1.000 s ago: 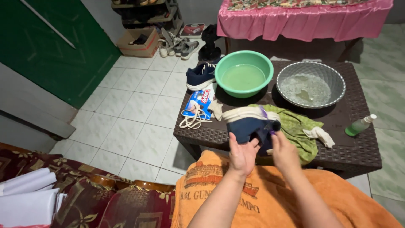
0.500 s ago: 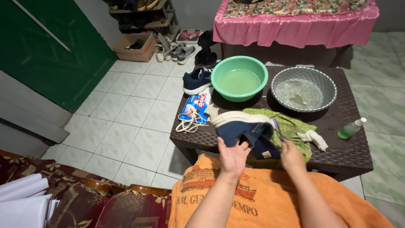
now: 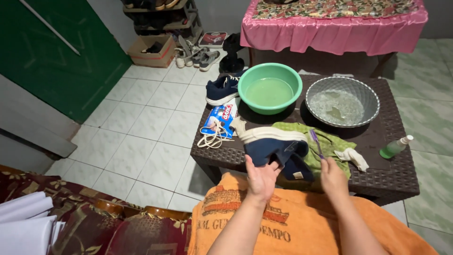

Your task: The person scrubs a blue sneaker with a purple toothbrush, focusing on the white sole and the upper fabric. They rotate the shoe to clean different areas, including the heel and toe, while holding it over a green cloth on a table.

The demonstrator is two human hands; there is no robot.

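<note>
Navy shoe [image 3: 276, 148] tilted in left hand [image 3: 261, 178], right hand [image 3: 333, 176] raising toothbrush [image 3: 316, 143].

even indoor light | soft shadows | sharp centre | wide-angle bending at edges

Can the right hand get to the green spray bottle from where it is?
Probably yes: the right hand holds a purple toothbrush, but only bare tabletop lies between it and the green spray bottle.

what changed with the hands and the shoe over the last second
The right hand came off the navy shoe and now holds a purple toothbrush upright beside it. The left hand keeps gripping the shoe. The green basin, metal bowl and spray bottle stayed put.
</note>
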